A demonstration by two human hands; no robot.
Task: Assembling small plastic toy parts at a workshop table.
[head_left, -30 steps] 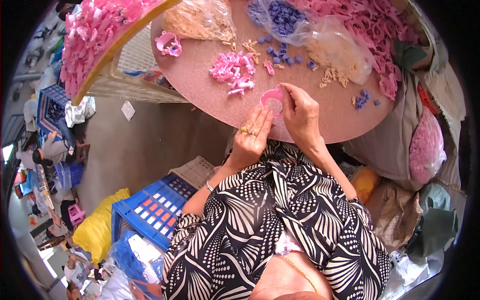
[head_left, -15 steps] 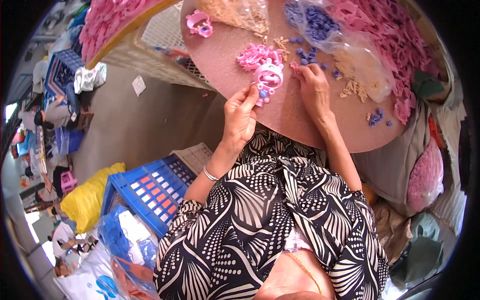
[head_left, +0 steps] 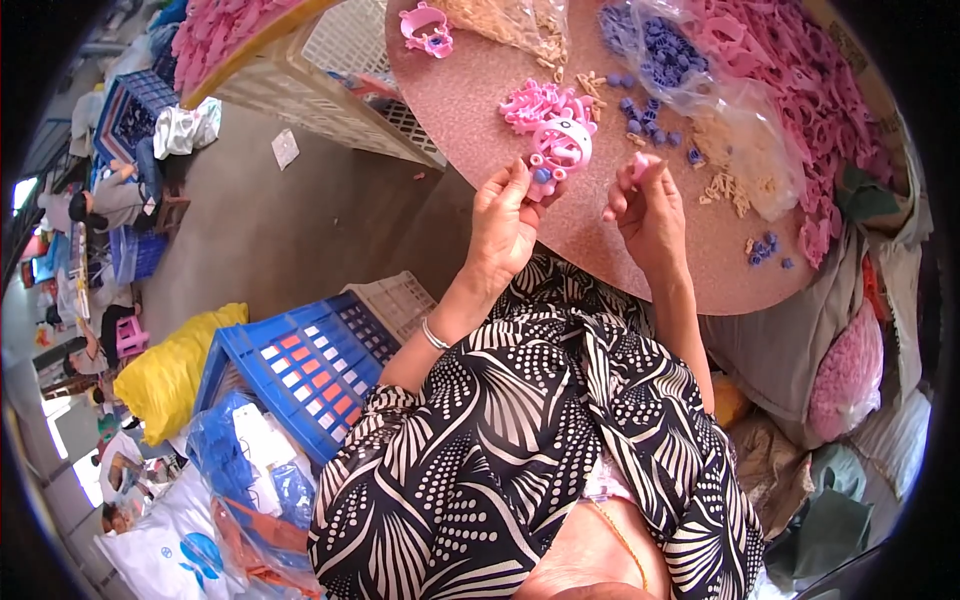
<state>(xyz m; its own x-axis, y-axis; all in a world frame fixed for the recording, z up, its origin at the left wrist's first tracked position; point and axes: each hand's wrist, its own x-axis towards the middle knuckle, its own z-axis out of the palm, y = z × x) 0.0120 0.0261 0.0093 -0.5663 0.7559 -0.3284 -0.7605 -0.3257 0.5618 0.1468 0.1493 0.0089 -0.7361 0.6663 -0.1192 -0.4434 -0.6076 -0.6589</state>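
Observation:
My left hand (head_left: 503, 218) grips a pink plastic toy figure (head_left: 563, 143) by its lower end, thumb against it. The toy has a round, ring-like head with an opening, and a small blue part (head_left: 542, 175) sits on its body. To the right, clear of the toy, my right hand (head_left: 655, 222) is closed in a pinch with a small pink plastic piece (head_left: 641, 166) at the fingertips. The fingers partly hide the piece. Just beyond the toy lies a heap of pink plastic parts (head_left: 535, 103) on the round table (head_left: 455, 90).
Blue pieces (head_left: 655, 50) and beige pieces (head_left: 735, 150) lie in and around clear bags. A large pink heap (head_left: 800, 90) lines the right side. Another pink toy part (head_left: 427, 30) sits at the far left. A blue crate (head_left: 300, 365) stands by my left arm.
My right hand has lifted off the tabletop and drawn nearer, carrying the small pink piece. My left hand still holds the toy figure, slightly turned. The whole view has shifted a little.

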